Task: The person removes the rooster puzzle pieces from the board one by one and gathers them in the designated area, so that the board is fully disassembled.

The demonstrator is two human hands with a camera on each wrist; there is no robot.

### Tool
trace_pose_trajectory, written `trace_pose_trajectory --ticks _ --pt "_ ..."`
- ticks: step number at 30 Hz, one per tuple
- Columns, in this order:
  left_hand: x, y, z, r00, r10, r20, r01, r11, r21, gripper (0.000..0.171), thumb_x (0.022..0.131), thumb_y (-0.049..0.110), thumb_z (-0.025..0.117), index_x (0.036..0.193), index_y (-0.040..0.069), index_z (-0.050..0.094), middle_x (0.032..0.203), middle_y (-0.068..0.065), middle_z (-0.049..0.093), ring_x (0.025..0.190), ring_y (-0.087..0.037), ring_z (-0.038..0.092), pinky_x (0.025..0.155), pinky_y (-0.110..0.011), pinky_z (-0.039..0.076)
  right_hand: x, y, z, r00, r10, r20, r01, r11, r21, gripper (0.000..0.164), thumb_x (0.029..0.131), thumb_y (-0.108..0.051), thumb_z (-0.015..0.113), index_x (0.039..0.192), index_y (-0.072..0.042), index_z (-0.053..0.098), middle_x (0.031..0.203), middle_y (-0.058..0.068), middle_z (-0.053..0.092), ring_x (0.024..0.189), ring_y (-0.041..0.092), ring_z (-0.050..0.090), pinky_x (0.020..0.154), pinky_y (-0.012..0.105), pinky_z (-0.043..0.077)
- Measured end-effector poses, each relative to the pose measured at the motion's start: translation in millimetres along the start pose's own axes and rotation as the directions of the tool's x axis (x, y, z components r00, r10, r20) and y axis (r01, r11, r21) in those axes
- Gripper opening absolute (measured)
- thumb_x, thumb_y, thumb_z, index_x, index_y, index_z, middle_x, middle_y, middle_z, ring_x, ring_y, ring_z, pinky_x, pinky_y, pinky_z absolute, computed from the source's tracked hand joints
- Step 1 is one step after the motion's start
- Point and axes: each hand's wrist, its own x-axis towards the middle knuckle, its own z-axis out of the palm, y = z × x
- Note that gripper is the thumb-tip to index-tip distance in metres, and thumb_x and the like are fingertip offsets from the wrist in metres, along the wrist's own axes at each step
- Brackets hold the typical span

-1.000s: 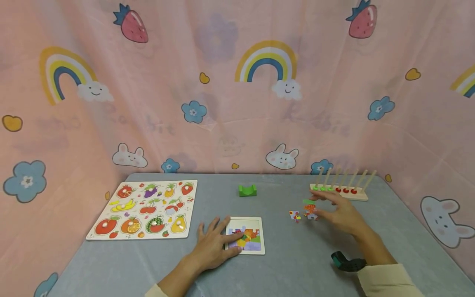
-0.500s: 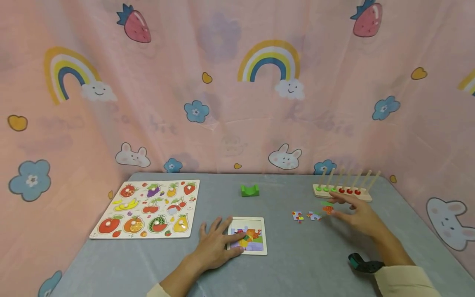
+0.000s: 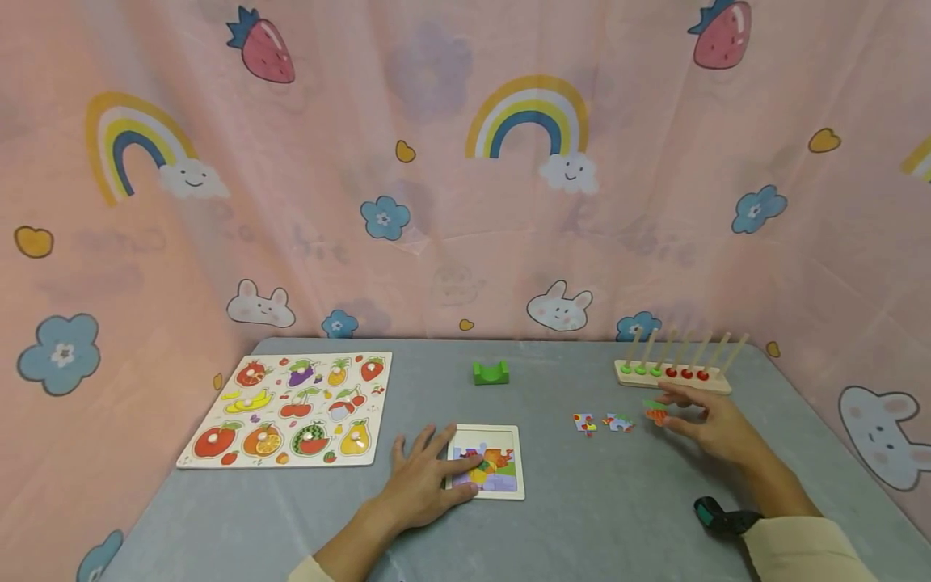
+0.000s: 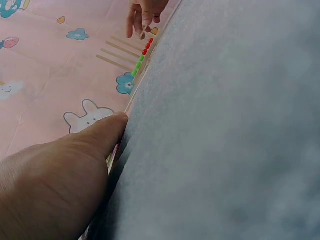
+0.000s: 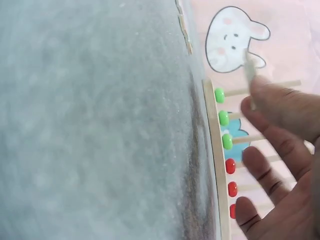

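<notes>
My left hand (image 3: 420, 483) rests with spread fingers on a small wooden puzzle tray (image 3: 520, 465), its fingertips over the colourful pieces fitted in the tray's lower part. To the right, my right hand (image 3: 716, 422) pinches an orange-and-green jigsaw piece (image 3: 655, 411) between thumb and index finger. Seen edge-on in the right wrist view, that jigsaw piece (image 5: 250, 70) is a thin pale strip at the thumb tip, while the other fingers are loosely bent. Two loose jigsaw pieces, one yellow and red (image 3: 584, 423) and one mostly lilac (image 3: 618, 423), lie on the table left of this hand.
A fruit peg puzzle board (image 3: 284, 412) lies at the left. Toward the back is a green arched block (image 3: 490, 373). Behind my right hand stands a wooden peg rack (image 3: 672, 376) with green and red beads. A black-and-green device (image 3: 720, 517) sits by the right sleeve.
My right hand has moved to the right with the orange-and-green jigsaw piece, away from the two loose pieces. The left hand stays on the tray. The head view has shifted slightly.
</notes>
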Motion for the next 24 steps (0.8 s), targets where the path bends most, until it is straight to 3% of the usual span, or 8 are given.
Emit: trace_pose_trajectory --ticks 3,9,15,24 --pt "0.1 0.4 -0.2 1.0 0.0 0.001 0.0 1.0 0.0 0.046 0.088 0.06 0.057 0.13 0.042 0.061 0.152 -0.008 0.034 0.137 -0.04 0.024 0.097 -0.072 0.006 -1.1 3.3 1.0 1.0 0.01 0.013 -0.01 1.0 -0.01 0.052 0.087 -0.017 0.074 0.132 0.0 0.055 0.108 0.013 0.068 0.095 0.027 0.056 0.067 0.037 0.043" --pt "0.5 1.5 -1.8 1.0 0.007 0.0 -0.007 1.0 -0.008 0.045 0.089 0.058 0.058 0.13 0.04 0.061 0.152 -0.009 0.035 0.137 -0.041 0.025 0.097 -0.073 0.009 -2.7 6.7 3.4 0.999 0.025 0.042 -0.024 1.0 -0.01 0.054 0.086 -0.012 0.074 0.134 0.001 0.053 0.107 0.014 0.068 0.099 0.037 0.061 0.077 0.054 0.048" --pt "0.6 1.2 -2.4 1.0 0.007 0.005 -0.007 1.0 -0.015 0.045 0.089 0.058 0.058 0.13 0.04 0.061 0.152 -0.009 0.035 0.137 -0.041 0.025 0.097 -0.073 0.009 -4.2 8.2 5.1 0.997 0.037 0.062 -0.035 0.999 -0.035 0.053 0.084 -0.009 0.075 0.132 0.001 0.056 0.106 0.01 0.07 0.099 0.033 0.062 0.081 0.048 0.048" --pt "-0.1 1.2 -2.1 1.0 0.012 -0.007 -0.012 1.0 -0.011 0.045 0.088 0.059 0.058 0.129 0.04 0.062 0.151 -0.01 0.035 0.137 -0.041 0.025 0.096 -0.073 0.008 -4.8 5.2 3.4 0.995 0.056 0.084 -0.052 0.997 -0.059 0.054 0.084 -0.009 0.075 0.133 0.002 0.055 0.111 0.012 0.068 0.103 0.036 0.06 0.084 0.053 0.045"
